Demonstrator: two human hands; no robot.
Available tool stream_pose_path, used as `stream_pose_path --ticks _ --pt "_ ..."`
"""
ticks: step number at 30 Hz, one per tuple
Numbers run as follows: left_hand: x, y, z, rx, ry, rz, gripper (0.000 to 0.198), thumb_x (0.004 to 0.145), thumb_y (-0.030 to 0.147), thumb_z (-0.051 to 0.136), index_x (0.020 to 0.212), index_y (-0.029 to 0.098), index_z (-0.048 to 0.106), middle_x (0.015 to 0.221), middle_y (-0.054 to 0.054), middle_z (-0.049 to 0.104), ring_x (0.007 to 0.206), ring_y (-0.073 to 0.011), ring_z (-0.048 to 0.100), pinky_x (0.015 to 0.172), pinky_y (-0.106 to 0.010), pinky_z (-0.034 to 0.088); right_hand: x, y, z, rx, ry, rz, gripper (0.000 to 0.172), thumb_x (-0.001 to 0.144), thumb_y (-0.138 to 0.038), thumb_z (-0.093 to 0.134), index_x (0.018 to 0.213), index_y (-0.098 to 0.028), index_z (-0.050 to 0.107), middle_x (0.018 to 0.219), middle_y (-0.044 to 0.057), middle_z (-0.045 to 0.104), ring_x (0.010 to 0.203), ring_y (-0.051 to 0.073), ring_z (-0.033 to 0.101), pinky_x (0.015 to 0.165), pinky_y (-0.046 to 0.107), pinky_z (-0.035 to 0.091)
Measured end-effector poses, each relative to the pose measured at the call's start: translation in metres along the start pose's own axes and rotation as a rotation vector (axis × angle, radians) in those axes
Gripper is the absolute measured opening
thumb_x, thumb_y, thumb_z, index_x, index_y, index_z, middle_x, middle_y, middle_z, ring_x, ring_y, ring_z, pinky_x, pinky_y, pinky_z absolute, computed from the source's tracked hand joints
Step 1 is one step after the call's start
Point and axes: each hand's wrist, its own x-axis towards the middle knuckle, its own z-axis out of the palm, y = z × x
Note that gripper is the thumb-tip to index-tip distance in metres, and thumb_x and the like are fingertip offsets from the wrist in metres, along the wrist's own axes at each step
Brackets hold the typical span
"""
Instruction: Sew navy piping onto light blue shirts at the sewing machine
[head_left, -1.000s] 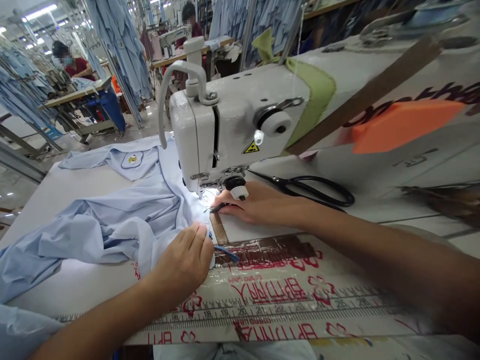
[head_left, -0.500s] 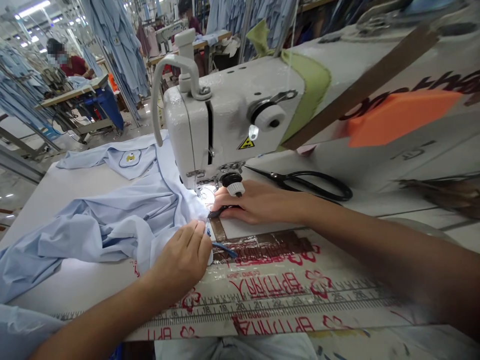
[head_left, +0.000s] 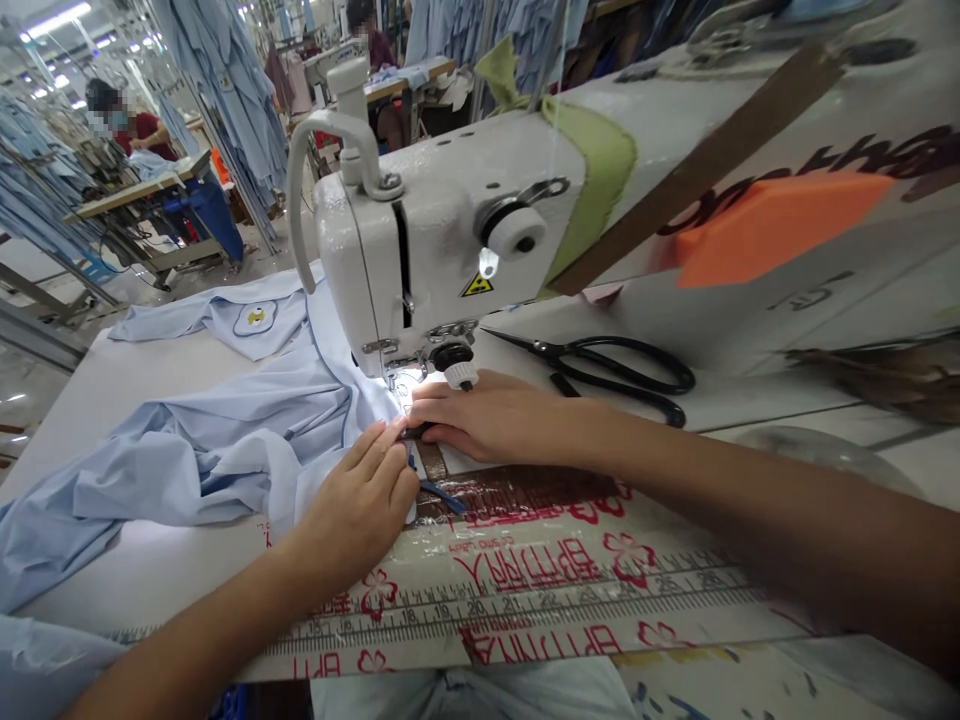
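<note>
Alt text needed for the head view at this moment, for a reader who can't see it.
At a white sewing machine, the left hand pinches the edge of a pale blue garment while the right hand lies flat beside it. Black scissors lie behind the right hand, and a blue strip extends from under the left hand.

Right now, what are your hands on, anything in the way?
Left hand pinching pale blue garment at the sewing machine. Right hand on dark blue strip by the presser foot. Scissors right of hand, not touching.

ceiling tubes bright | machine lamp glaring | edges warped | right side blurred
</note>
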Motion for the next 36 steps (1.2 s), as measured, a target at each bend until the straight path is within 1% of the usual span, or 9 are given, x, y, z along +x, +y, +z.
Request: stream_pose_path --ticks 5,10,13,17,22,24,29,33,36 --pt "-0.002 -0.002 0.0 0.072 -0.014 0.005 0.022 0.087 0.002 0.033 0.084 0.008 0.054 0.101 -0.013 0.062 0.109 -0.0234 0.055 0.098 -0.042 0.043 -0.009 0.005 -0.009 0.008 0.013 0.014 0.022 0.086 -0.018 0.047 0.103 -0.018 0.061 0.092 0.006 0.066 0.072 0.017 0.057 0.064 0.029 0.036" --pt "-0.002 0.002 -0.003 0.134 0.004 -0.006 0.021 0.088 0.004 0.033 0.084 0.011 0.053 0.1 -0.012 0.064 0.103 -0.023 0.058 0.08 -0.038 0.048 -0.017 0.008 -0.007 0.111 0.002 -0.081 0.038 0.087 -0.04 0.05 0.121 -0.023 0.054 0.095 0.007 0.067 0.08 0.021 0.06 0.068 0.032 0.037" --pt "0.0 0.003 -0.002 0.153 0.022 -0.004 0.018 0.088 0.004 0.036 0.084 0.011 0.052 0.099 -0.013 0.065 0.102 -0.0233 0.058 0.078 -0.037 0.047 -0.017 0.006 -0.003 0.09 -0.006 -0.111 0.033 0.088 -0.043 0.046 0.115 -0.026 0.058 0.088 0.004 0.068 0.077 0.021 0.06 0.067 0.033 0.037" --pt "0.007 -0.003 0.005 0.161 0.025 -0.007 0.02 0.089 0.004 0.033 0.085 0.01 0.052 0.099 -0.014 0.064 0.102 -0.0232 0.059 0.078 -0.036 0.046 -0.014 0.009 -0.005 0.055 0.065 -0.101 0.032 0.09 -0.04 0.042 0.112 -0.024 0.059 0.077 0.005 0.067 0.07 0.021 0.058 0.065 0.033 0.036" --pt "0.02 -0.018 0.014 0.185 0.05 -0.057 0.022 0.088 0.003 0.031 0.08 0.011 0.05 0.094 -0.013 0.065 0.097 -0.0224 0.061 0.072 -0.035 0.047 -0.015 0.022 -0.012 0.063 0.068 0.059 0.031 0.09 -0.034 0.039 0.101 -0.014 0.059 0.076 0.01 0.062 0.068 0.022 0.054 0.064 0.035 0.039" --pt "0.022 -0.022 0.016 0.181 0.053 -0.058 0.023 0.089 0.003 0.03 0.084 0.011 0.051 0.094 -0.013 0.065 0.097 -0.0221 0.061 0.073 -0.035 0.047 -0.014 0.027 -0.01 0.096 0.09 0.12 0.027 0.088 -0.03 0.041 0.101 -0.011 0.056 0.081 0.012 0.061 0.071 0.022 0.054 0.065 0.035 0.04" --pt "0.019 -0.022 0.018 0.14 0.075 -0.044 0.022 0.089 0.004 0.032 0.088 0.007 0.053 0.098 -0.015 0.064 0.101 -0.0236 0.058 0.078 -0.037 0.048 -0.007 0.03 0.001 0.174 0.137 0.104 0.02 0.087 -0.019 0.043 0.095 -0.01 0.058 0.086 0.013 0.062 0.078 0.022 0.055 0.073 0.034 0.041" --pt "0.015 -0.022 0.02 0.119 0.113 -0.036 0.021 0.088 0.003 0.035 0.092 0.004 0.055 0.1 -0.016 0.063 0.102 -0.0242 0.058 0.083 -0.039 0.049 -0.002 0.028 0.004 0.196 0.09 0.139 0.023 0.086 -0.019 0.042 0.093 -0.009 0.061 0.086 0.013 0.064 0.076 0.021 0.057 0.071 0.033 0.041" --pt "0.015 -0.023 0.02 0.117 0.126 -0.024 0.02 0.087 0.003 0.037 0.093 0.005 0.056 0.1 -0.015 0.063 0.102 -0.0236 0.057 0.086 -0.039 0.049 -0.001 0.026 0.005 0.173 0.105 0.158 0.026 0.086 -0.021 0.04 0.089 -0.009 0.062 0.086 0.013 0.065 0.075 0.021 0.057 0.071 0.033 0.041"
